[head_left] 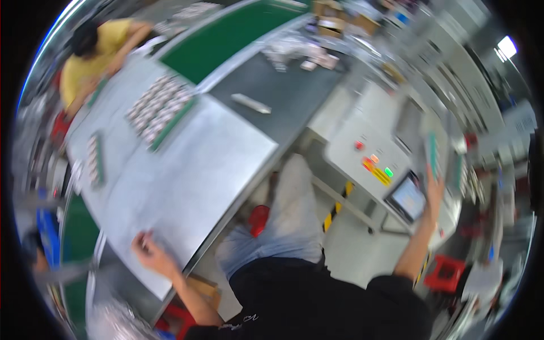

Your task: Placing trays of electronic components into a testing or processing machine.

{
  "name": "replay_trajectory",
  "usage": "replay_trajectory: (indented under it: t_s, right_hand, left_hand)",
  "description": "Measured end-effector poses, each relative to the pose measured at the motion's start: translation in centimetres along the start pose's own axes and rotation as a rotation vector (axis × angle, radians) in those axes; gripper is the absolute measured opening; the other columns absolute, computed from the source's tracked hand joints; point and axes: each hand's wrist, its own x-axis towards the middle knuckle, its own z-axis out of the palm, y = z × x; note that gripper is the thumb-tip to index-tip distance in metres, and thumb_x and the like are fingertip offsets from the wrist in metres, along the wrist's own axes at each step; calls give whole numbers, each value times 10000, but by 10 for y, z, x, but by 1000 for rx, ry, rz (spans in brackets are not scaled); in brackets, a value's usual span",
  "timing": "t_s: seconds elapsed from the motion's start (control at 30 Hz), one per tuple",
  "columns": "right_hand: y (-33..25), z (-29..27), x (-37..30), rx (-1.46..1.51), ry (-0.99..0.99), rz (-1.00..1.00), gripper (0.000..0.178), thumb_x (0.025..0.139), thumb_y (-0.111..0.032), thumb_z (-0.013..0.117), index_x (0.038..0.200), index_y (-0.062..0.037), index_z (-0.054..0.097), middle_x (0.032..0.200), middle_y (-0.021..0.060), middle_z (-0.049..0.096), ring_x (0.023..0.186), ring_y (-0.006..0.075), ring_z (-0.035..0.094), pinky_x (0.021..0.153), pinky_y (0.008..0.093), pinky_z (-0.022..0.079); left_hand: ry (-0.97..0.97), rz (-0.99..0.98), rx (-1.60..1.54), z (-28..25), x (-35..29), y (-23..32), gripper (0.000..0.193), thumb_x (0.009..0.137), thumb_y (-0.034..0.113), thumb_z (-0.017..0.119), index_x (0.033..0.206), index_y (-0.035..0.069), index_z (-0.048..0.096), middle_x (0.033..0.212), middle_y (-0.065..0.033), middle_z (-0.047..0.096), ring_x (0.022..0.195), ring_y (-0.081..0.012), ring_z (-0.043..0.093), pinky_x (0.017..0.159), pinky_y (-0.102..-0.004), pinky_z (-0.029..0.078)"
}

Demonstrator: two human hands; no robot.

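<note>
My right hand (pixel 435 195) is out to the right, closed around the near end of a long green strip (pixel 433 153) with pale pieces along it. The strip stretches away from me beside the white machine. Over the metal worktable's near left part is my left hand (pixel 154 258), its fingers loosely bent and apart. I see nothing held in it, though motion blurs it. Farther up the table lies a block of several green strips with whitish parts (pixel 161 110) in rows. A single similar strip (pixel 95 158) rests near the table's left side.
The white machine (pixel 351 136) has a red button, lit buttons and a tablet-like screen (pixel 407 195). A person in a yellow shirt (pixel 107 48) works across the table. Beyond the table runs a green conveyor belt (pixel 226 37). A red stool (pixel 445 273) stands at the lower right.
</note>
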Motion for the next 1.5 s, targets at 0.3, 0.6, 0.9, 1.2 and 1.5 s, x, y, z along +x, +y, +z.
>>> replay_trajectory:
  t_s: [0.3, 0.6, 0.9, 1.2, 1.5]
  right_hand:
    - [-101, 48, -163, 268, -728, -147, 661, 946, -361, 725, 1450, -14, 477, 1115, 148, 687, 818, 215, 697, 702, 332, 566]
    - [-264, 173, -404, 193, -1307, -1079, 836, 805, -166, 831, 1528, -41, 429, 1363, 234, 568, 1199, 412, 583, 1025, 458, 475]
    - [-275, 242, -514, 696, -1656, -1101, 756, 836, -88, 769, 1502, -26, 418, 1358, 209, 501, 1238, 384, 509, 1050, 445, 453]
    - [-263, 292, -497, 613, -1458, -771, 436, 840, 17, 705, 1261, -23, 596, 1096, 131, 615, 968, 252, 608, 748, 322, 507]
    - [-260, 293, -498, 564, -1396, -785, 340, 857, 13, 695, 1190, -16, 630, 960, 100, 643, 832, 207, 610, 710, 314, 495]
  left_hand:
    - [-1200, -287, -1008, 67, -116, 155, 519, 1039, 234, 600, 1487, 71, 393, 1318, -140, 575, 1244, -204, 562, 1043, -362, 457]
    - [-523, -602, -1185, -4, -64, 117, 644, 1004, 213, 639, 1520, 25, 304, 1369, -109, 520, 1299, -205, 529, 1081, -378, 453]
    - [-33, -591, -523, -117, 172, -54, 355, 797, 126, 814, 1081, 11, 634, 929, -58, 684, 733, -155, 682, 588, -333, 593]
    - [-26, -602, 413, -144, 398, -271, 648, 580, 445, 932, 969, -40, 748, 851, -137, 752, 736, -260, 726, 724, -374, 579]
    - [343, -126, 947, -29, 393, -161, 917, 730, 683, 768, 1282, -21, 567, 1235, -281, 593, 1199, -420, 564, 1031, -505, 453]
